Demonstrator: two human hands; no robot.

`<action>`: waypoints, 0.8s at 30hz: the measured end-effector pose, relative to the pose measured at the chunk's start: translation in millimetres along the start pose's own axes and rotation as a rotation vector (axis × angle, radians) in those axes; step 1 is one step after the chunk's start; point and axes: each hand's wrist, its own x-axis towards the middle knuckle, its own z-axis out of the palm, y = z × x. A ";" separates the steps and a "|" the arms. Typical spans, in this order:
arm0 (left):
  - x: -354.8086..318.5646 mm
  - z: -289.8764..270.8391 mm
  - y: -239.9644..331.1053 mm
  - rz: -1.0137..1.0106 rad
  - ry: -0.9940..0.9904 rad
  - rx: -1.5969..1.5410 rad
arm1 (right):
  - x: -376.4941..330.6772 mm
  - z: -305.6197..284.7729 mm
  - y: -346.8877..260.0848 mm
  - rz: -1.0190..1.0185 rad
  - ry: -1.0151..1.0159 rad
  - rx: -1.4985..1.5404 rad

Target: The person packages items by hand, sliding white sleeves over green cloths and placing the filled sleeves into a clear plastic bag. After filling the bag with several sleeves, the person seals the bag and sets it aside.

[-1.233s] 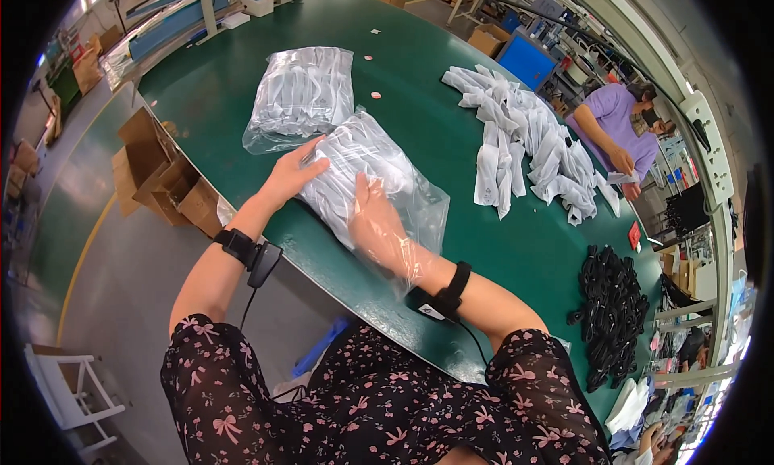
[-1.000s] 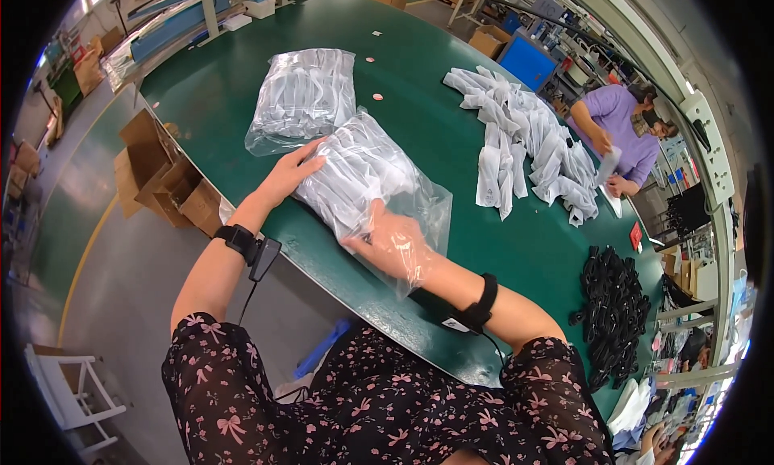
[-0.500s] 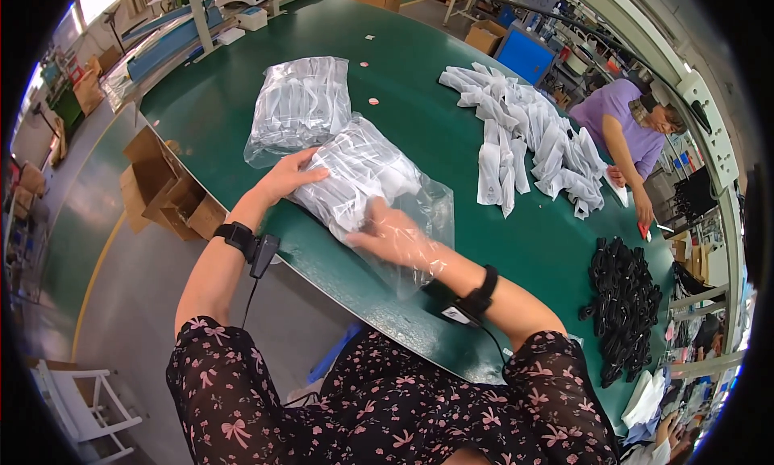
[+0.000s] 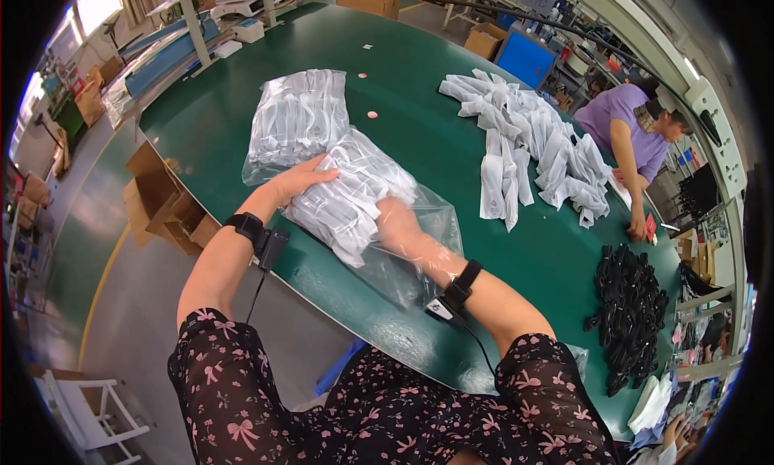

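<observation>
Head view: my right hand (image 4: 401, 221) is buried inside the clear bag (image 4: 419, 247), gripping the white packet bundle (image 4: 347, 195); my left hand (image 4: 297, 180) presses flat at its 10 o'clock end, long axis running 10-to-4 across the worktop (image 4: 419, 134)

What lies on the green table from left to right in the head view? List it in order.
Sealed bag of white packets → left hand → open clear bag with the right hand inside → loose heap of white packets → pile of black pieces.
</observation>
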 end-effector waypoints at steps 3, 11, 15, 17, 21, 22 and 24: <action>7.4 -11.6 -12.4 0.021 0.030 -0.035 | -2.1 -5.5 -5.6 0.031 0.001 0.022; 23.9 -13.1 -2.6 0.027 0.079 -0.037 | -19.1 -18.5 12.7 0.313 0.297 0.058; 25.3 -2.9 3.2 0.007 0.072 -0.010 | 0.2 -10.5 18.3 0.293 0.295 0.063; 30.2 -7.8 -3.7 -0.026 0.117 0.003 | 10.2 -3.9 12.5 0.268 0.359 0.099; 14.6 -1.4 15.1 -0.012 0.015 0.053 | 5.3 -18.8 17.6 0.427 0.255 0.064; 7.3 -1.6 17.3 0.005 -0.033 0.074 | -1.9 -25.0 8.4 0.424 0.247 0.068; 1.3 -13.6 2.4 0.067 -0.067 0.041 | -32.2 -42.4 -9.5 0.193 0.009 0.088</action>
